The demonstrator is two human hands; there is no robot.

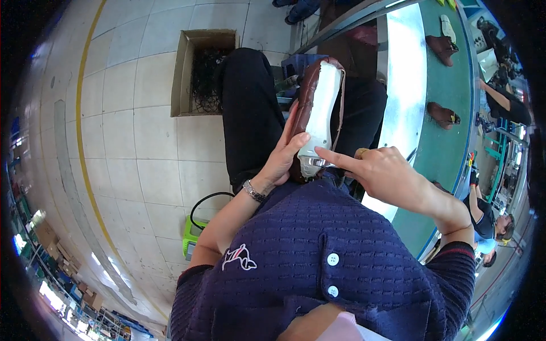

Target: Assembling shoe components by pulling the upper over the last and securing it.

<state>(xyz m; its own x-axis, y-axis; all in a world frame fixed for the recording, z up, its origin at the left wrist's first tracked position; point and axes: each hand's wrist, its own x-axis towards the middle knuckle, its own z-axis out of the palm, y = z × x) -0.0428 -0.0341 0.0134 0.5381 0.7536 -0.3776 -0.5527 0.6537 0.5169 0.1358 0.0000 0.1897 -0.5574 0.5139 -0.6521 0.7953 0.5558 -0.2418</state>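
A brown leather shoe upper on a last (307, 96) rests over my lap, its white insole (323, 105) turned up and its toe pointing away from me. A shiny metal plate (311, 163) shows at the heel end. My left hand (282, 152) wraps the shoe's left side, with the thumb lying across the white insole. The index finger of my right hand (382, 170) reaches out to the insole just above the metal plate. Its other fingers are curled; whatever they may hold is hidden. A yellowish ring shape shows at that hand.
On the left floor stands an open cardboard box (176, 74) with dark stringy scraps. A green device (190, 236) with a black cable sits near my left elbow. To the right runs a green conveyor belt (412, 227) carrying brown shoes (442, 115), with other people beyond.
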